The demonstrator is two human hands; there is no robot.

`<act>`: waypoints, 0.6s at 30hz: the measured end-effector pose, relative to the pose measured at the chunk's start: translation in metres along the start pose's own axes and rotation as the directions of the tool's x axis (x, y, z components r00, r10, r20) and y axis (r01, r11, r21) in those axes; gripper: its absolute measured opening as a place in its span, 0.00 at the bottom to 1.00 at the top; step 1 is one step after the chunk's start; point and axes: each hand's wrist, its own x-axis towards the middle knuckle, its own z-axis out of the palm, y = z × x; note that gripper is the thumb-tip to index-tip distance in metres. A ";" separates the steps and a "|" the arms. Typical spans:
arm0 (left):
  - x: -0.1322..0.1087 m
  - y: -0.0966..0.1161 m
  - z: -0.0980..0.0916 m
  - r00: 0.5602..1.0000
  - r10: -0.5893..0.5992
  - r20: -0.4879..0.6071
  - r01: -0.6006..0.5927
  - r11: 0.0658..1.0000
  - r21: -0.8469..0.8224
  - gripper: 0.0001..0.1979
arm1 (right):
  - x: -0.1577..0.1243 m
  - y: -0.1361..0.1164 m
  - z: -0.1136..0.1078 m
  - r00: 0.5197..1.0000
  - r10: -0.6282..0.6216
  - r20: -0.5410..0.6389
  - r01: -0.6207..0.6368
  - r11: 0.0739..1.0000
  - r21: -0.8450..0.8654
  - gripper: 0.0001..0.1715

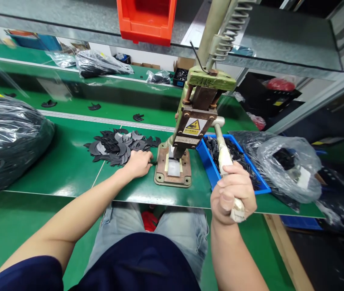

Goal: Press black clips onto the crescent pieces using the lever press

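My right hand [234,193] is wrapped around the taped lever handle [224,155] of a green hand press. The press [191,125] bears a yellow warning sign. Under its ram lies a pale metal block on the brown base plate [160,165]. My left hand [140,163] rests low over the table at the left side of the base, its fingers pinched on a small black piece [154,163], mostly hidden. Just beyond that hand is a heap of curved black and grey parts [114,144].
Right of the press stands a blue bin [210,171] of black parts, with a clear plastic bag [290,165] beside it. A large filled bag [11,141] sits at left. Black parts [94,106] lie along the conveyor. Overhead, a red bin [147,30] hangs on the shelf.
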 end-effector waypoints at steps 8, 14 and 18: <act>-0.008 0.004 -0.028 0.991 0.021 -0.135 -0.050 0.975 -0.217 0.11 | 0.002 -0.003 -0.001 0.999 -0.002 0.041 0.003 1.000 -0.006 0.16; -0.005 0.024 -0.040 0.994 0.063 -0.094 -0.079 0.979 -0.186 0.16 | 0.002 -0.002 -0.002 0.999 -0.005 0.048 0.006 1.000 -0.028 0.16; 0.003 0.034 -0.037 0.980 0.190 -0.056 -0.195 0.974 -0.112 0.09 | 0.001 -0.002 -0.003 0.999 0.011 0.037 -0.011 1.000 -0.012 0.16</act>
